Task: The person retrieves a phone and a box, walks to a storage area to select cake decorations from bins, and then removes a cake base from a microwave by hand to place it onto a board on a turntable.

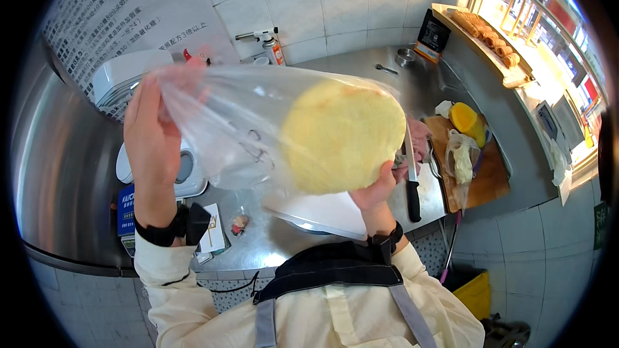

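A round, flat yellow cake layer lies inside a clear plastic bag, held up above the steel worktop. My right hand grips the lower right edge of the cake layer. At the other end of the bag, my left hand pinches the gathered plastic; its fingertips are blurred and partly seen through the film. Dark marks show on the bag between the hands. Below it, a white flat board or box is partly covered by the bag.
A serrated knife with a black handle lies beside a pink cloth. Cut mango and a piping bag rest on a wooden board. A blowtorch stands by the wall, near a metal ring.
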`<state>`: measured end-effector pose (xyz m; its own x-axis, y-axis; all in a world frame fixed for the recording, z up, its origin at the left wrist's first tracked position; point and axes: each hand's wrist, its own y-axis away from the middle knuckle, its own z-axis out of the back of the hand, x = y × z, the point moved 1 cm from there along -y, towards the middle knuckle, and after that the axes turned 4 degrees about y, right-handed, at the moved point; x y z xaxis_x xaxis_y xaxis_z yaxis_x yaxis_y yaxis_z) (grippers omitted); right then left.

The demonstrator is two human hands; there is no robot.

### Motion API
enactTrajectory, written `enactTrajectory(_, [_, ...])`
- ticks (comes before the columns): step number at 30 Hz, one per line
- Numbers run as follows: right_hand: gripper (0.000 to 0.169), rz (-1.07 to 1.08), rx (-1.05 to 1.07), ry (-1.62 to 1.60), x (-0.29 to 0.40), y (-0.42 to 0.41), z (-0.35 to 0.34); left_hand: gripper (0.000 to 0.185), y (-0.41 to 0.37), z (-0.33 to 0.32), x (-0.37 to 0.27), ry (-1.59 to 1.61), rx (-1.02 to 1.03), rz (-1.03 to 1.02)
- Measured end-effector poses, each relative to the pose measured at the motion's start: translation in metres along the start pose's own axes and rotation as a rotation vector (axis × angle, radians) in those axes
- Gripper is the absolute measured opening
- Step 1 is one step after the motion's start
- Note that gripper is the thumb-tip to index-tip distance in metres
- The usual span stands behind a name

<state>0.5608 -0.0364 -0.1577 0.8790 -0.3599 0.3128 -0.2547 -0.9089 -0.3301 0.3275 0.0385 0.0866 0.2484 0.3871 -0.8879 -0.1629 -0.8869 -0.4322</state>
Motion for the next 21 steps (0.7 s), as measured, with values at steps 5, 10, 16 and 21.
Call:
enactTrajectory(5, [0.067,0.011,-0.130,0.123,0.015,-0.013,0.013,0.035,0.032,0.069,0.044,0.047,-0.209,0.128])
enactTrajectory(10, [0.063,-0.051,-0.140,0.028,0.018,-0.016,0.011,0.037,0.063,0.115,0.063,0.080,-0.353,0.138])
enactTrajectory(16, [0.056,-0.358,-0.375,0.023,0.012,-0.006,0.022,0.039,0.084,0.254,0.123,0.142,-0.579,0.139])
enactTrajectory(21, [0.052,-0.497,-0.491,0.298,0.004,-0.003,0.014,0.033,0.107,0.332,0.216,0.181,-0.590,0.283])
